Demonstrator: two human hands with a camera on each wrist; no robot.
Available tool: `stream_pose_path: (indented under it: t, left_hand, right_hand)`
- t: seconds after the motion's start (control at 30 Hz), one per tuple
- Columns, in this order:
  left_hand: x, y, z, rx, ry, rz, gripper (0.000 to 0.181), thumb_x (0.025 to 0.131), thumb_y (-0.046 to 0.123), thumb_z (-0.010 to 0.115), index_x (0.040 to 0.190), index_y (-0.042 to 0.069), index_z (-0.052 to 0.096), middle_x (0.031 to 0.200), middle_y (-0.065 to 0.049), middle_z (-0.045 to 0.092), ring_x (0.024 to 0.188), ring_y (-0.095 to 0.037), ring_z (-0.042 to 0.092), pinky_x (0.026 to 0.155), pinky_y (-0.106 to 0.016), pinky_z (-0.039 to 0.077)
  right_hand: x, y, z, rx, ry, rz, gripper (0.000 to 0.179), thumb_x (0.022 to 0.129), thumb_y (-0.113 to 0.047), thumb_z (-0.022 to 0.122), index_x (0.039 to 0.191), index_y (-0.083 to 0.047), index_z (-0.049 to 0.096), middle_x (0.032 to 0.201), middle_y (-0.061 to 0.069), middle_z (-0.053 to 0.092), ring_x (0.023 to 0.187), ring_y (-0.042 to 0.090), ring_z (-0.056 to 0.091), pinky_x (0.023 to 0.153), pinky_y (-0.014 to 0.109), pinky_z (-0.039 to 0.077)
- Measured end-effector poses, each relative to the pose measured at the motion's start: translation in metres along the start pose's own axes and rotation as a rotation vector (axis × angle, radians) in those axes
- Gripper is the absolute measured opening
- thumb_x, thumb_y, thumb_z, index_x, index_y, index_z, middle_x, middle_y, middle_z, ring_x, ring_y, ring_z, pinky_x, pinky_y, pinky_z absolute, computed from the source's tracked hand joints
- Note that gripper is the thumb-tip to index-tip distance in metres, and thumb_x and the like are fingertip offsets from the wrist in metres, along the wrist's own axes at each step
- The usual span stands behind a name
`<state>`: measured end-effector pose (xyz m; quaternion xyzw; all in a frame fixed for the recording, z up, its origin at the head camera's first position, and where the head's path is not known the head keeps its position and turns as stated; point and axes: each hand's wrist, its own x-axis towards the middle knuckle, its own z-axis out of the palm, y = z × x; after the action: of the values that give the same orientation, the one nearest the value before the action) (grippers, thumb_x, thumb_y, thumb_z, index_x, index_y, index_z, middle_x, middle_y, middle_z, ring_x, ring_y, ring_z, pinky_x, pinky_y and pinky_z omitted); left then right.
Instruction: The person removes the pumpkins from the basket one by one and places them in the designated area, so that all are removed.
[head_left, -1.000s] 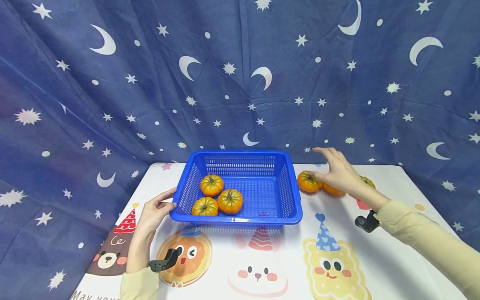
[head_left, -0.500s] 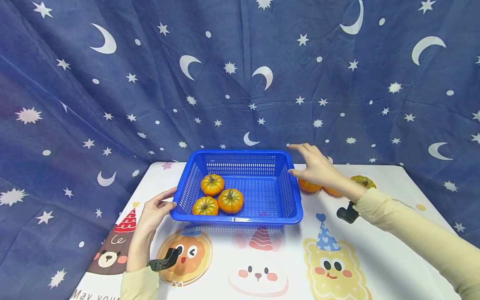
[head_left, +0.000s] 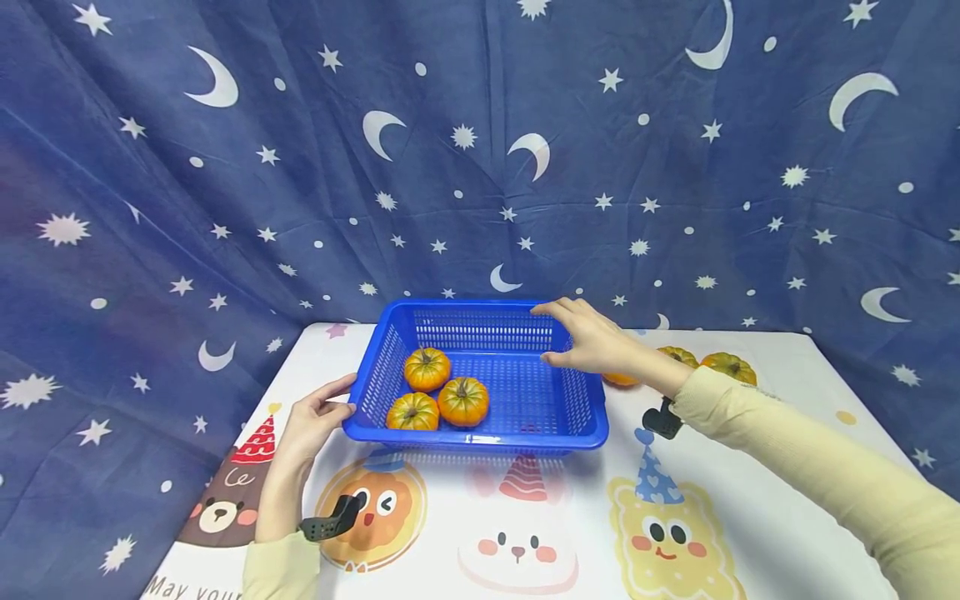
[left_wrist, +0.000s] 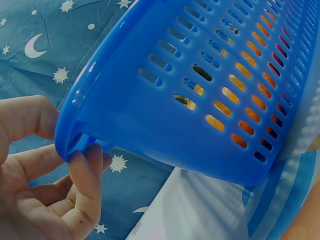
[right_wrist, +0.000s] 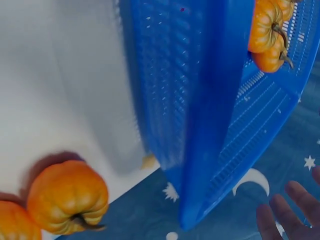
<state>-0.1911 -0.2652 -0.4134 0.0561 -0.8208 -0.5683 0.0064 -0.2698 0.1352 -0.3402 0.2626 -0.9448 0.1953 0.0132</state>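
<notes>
A blue plastic basket [head_left: 517, 440] stands on the table, with small orange pumpkins [head_left: 462, 402] grouped in its left half. My left hand [head_left: 311, 423] grips the basket's left rim; in the left wrist view, fingers [left_wrist: 86, 187] curl under the rim lip. Over the basket's right side hovers my right hand [head_left: 588, 337], thumb and fingers spread, holding nothing. More pumpkins [head_left: 727, 367] lie on the table right of the basket, partly hidden by the right arm. The right wrist view shows one table pumpkin [right_wrist: 69, 197] close to the basket's outer wall and fingertips [right_wrist: 280, 207] at lower right.
A white tablecloth [head_left: 795, 392] with cartoon prints covers the table. Behind it hangs a dark blue curtain [head_left: 465, 225] with moons and stars. Dark wrist-worn devices [head_left: 333, 518] sit at both wrists.
My right hand has moved left, from above the table pumpkins to over the basket's right side, staying empty. My left hand keeps its grip on the rim.
</notes>
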Motion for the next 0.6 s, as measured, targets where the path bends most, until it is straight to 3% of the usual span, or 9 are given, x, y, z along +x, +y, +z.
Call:
stream_pose_path:
  t: [0.6]
  left_hand:
    - [-0.001, 0.000, 0.000, 0.009, -0.003, 0.005, 0.049, 0.091, 0.006, 0.056, 0.139, 0.004, 0.050, 0.130, -0.027, 0.056, 0.077, 0.004, 0.061, 0.076, -0.013, 0.049]
  right_hand:
    - [0.033, -0.037, 0.031, -0.062, -0.119, -0.193, 0.067, 0.081, -0.041, 0.072, 0.140, -0.019, 0.047, 0.135, 0.009, 0.055, 0.125, 0.030, 0.050, 0.101, 0.048, 0.044]
